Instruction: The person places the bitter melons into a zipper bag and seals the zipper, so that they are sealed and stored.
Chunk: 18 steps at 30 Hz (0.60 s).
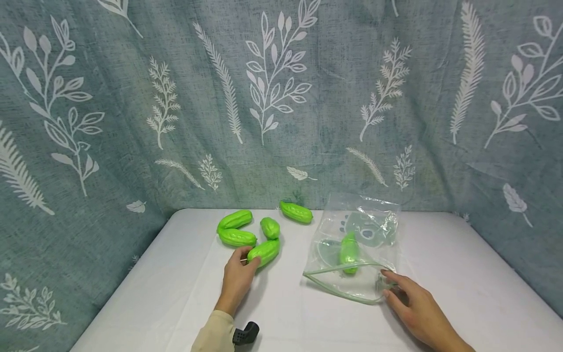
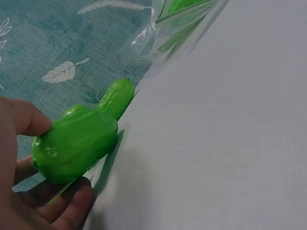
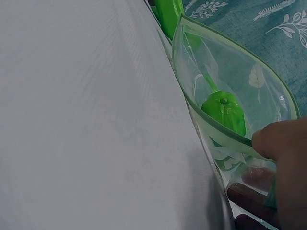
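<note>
Four green gourds are lying toward the back edge of the white table, one of them sitting right at that edge. Nearer the left edge than the right, we are holding a fifth gourd in our left hand, thumb and fingers curving partway around it. With our right hand we are pinching the green-rimmed mouth of a clear bag, which is gaping toward the front edge; inside (showing through the plastic) a sixth gourd is lying.
</note>
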Motion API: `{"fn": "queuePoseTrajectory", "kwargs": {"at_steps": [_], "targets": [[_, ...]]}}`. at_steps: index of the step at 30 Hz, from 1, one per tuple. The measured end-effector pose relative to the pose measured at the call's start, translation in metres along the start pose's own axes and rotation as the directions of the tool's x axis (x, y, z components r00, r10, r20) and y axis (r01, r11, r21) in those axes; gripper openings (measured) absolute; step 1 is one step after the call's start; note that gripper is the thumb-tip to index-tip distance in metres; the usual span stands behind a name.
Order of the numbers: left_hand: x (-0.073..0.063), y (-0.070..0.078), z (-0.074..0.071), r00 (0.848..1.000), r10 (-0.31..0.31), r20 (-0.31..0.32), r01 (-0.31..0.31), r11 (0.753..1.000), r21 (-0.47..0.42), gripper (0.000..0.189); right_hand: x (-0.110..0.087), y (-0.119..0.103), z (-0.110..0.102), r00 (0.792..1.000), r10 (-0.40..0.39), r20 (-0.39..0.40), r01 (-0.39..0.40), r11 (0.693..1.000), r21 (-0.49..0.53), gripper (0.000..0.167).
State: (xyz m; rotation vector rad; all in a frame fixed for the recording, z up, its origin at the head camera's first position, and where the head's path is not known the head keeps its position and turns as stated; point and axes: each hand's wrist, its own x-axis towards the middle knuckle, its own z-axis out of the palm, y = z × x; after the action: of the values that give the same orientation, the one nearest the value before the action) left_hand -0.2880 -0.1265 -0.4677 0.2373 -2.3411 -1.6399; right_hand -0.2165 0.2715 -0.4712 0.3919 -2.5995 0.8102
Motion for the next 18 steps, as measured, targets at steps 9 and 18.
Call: {"fn": "queuePoseTrajectory", "kwargs": {"at_steps": [9,18], "targets": [[-0.0023,0.0038,0.0000,1.000,-0.022,0.018,0.022,1.000,-0.009,0.042,0.0014,-0.0004,-0.0009,1.000,-0.001,0.003,0.000,1.000,0.019,0.046],[-0.0044,0.0069,0.0007,0.999,0.017,0.048,-0.016,1.000,-0.024,0.040,0.0016,-0.0003,-0.0003,1.000,0.003,0.001,-0.003,1.000,0.013,0.046]]}}
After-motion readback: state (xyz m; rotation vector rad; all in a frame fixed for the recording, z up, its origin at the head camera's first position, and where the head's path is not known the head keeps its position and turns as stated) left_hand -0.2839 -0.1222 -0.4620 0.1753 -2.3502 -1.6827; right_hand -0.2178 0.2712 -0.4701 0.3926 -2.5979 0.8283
